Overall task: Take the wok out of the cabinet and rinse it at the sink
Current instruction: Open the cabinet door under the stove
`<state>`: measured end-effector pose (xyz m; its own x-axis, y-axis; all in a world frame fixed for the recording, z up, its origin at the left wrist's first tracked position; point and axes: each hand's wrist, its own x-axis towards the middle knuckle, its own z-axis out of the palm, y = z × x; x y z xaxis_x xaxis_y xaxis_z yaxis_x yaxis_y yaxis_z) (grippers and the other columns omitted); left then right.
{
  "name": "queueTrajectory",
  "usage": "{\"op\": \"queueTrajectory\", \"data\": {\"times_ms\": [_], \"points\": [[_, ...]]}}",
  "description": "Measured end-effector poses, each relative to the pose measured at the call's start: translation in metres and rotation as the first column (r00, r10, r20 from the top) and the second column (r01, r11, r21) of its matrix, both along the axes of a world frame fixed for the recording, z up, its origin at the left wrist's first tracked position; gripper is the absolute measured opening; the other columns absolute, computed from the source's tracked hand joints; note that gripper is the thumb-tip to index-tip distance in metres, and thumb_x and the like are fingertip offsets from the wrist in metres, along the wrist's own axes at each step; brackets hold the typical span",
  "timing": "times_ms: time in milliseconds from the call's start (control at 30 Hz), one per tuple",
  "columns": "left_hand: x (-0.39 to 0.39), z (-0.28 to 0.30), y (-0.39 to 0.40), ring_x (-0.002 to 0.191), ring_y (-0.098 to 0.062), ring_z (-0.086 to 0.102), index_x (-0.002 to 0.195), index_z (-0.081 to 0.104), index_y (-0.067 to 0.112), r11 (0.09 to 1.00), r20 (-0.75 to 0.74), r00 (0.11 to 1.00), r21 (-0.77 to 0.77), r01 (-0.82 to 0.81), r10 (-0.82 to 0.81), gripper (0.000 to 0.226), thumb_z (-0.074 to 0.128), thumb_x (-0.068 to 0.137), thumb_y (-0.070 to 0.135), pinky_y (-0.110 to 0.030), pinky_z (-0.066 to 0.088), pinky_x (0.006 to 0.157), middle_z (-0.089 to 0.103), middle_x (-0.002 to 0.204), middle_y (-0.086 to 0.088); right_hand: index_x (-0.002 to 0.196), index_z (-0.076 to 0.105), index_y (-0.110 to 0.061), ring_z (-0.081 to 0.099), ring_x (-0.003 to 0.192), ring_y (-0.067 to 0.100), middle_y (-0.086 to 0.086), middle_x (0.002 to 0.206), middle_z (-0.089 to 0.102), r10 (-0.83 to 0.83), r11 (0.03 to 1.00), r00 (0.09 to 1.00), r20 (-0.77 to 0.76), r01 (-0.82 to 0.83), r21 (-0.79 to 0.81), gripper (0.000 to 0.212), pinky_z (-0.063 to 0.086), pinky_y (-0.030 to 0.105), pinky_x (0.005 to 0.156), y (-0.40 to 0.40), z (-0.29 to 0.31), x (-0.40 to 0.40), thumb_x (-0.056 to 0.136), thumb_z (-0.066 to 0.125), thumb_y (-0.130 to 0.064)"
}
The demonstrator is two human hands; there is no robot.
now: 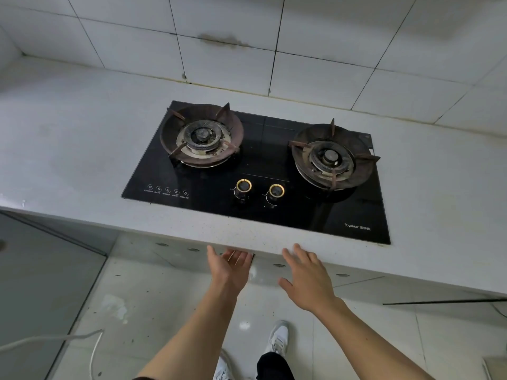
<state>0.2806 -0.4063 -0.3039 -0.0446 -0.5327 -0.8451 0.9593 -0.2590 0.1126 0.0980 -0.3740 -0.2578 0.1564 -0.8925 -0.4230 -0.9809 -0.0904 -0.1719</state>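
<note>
My left hand (230, 267) reaches forward, palm turned inward and fingers apart, with its fingertips going under the front edge of the grey countertop (68, 149). My right hand (307, 275) is beside it, palm down and fingers spread, just below the same edge. Both hands hold nothing. No wok and no sink is in view. The cabinet front below the countertop is hidden by the overhang; only a dark gap shows near my left fingertips.
A black glass two-burner gas hob (260, 171) with two knobs (243, 186) is set into the countertop. White tiled wall (247, 37) rises behind. A grey panel (33, 270) stands at left, a white cable (55, 338) lies on the tiled floor.
</note>
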Motion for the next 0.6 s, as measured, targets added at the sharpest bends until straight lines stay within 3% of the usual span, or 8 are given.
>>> {"op": "queueTrajectory", "data": {"times_ms": [333,600], "points": [[0.009,-0.022,0.011,0.124,-0.042,0.05,0.128,0.046,-0.004,0.996,0.025,0.997,-0.031,0.078,-0.078,0.075,0.038,0.094,0.063,-0.052,0.039,0.109,0.052,0.128,-0.025,0.153,0.01,-0.03,0.013,0.146,0.026,0.001,0.164,0.002,0.02,0.999,0.999,-0.032,-0.018,0.047,0.078,0.02,0.041,0.119,-0.001,-0.001,-0.002,0.092,0.052,-0.053],[0.013,-0.033,0.039,0.097,-0.036,0.06,0.1,0.055,-0.001,0.994,0.139,0.985,0.047,0.096,-0.102,0.059,0.043,0.095,0.057,-0.047,0.048,0.096,0.058,0.1,-0.02,0.153,0.013,-0.028,0.018,0.144,0.029,0.003,0.163,0.007,0.058,0.998,0.997,-0.047,-0.057,0.022,0.081,0.022,0.043,0.118,-0.002,-0.002,-0.004,0.089,0.055,-0.055]]}}
